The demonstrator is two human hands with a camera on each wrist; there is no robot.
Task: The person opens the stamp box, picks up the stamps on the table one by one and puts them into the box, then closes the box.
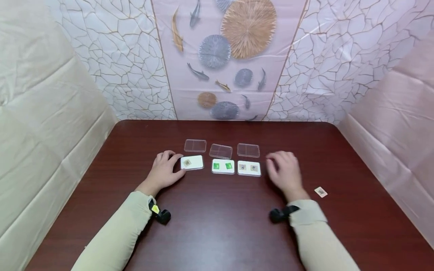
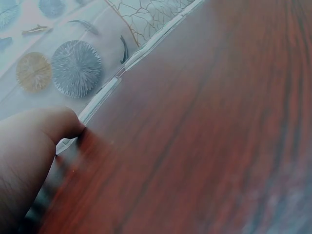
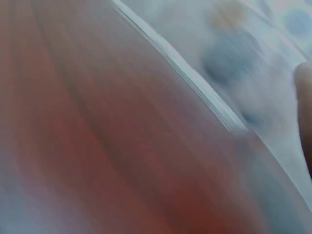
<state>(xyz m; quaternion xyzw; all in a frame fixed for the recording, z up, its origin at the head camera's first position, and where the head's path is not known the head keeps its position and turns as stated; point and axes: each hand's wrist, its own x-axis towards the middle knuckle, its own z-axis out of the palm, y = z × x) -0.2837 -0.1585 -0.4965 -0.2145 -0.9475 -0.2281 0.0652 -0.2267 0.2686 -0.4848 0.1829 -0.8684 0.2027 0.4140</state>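
Note:
In the head view, three small clear boxes with white inserts lie in a row. The left box [image 1: 191, 163] bears one small brownish stamp-like piece [image 1: 187, 162]. Two green pieces lie in the middle box [image 1: 222, 170], and two greyish-brown ones in the right box [image 1: 249, 172]. My left hand [image 1: 163, 169] holds the left box by its left side, between thumb and index finger. The left wrist view shows the thumb [image 2: 63, 124] against the box's edge. Just right of the right box is my right hand [image 1: 285, 171], blurred, its fingers loosely bent and nothing visible in them.
Behind the boxes lie three clear lids [image 1: 195, 145]. Another small brownish piece [image 1: 320, 192] lies on the dark red-brown table [image 1: 217, 218], to the right of my right wrist. Patterned cloth walls [image 1: 217, 67] stand behind and at both sides.

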